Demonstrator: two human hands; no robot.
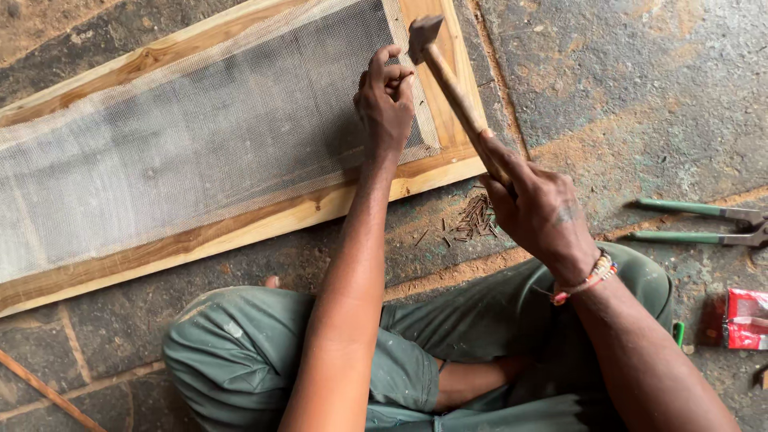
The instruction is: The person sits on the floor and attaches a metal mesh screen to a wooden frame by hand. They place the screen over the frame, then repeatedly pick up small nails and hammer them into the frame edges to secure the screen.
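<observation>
We sit cross-legged on the stone floor [640, 88] with the wooden frame [240, 224] lying across the scene from nine o'clock towards one o'clock. The wire mesh [184, 136] already lies stretched over the frame's opening, reaching its short end rail at about twelve o'clock, so the covering itself looks laid out. Whether it is already nailed along the long rails we cannot tell; no nail heads are clear at this size.

Our left hand [386, 100] rests on the mesh at the frame's end, at twelve o'clock, with the fingers curled and pinched together as if steadying something small on the rail; the nail itself is too small to make out. Our right hand [532, 204], at about three o'clock from centre, is clenched around the wooden handle of the hammer [448, 80], whose head hangs raised just beside the left fingers, apart from the wood.

We judge the fixing to be in progress at this end rail. A small heap of nails [474, 218] lies on the floor near the frame's corner, between our arms, so there is stock left to drive. Green-handled pincers [704, 224] and a red packet [746, 318] lie unused at three to four o'clock.
</observation>
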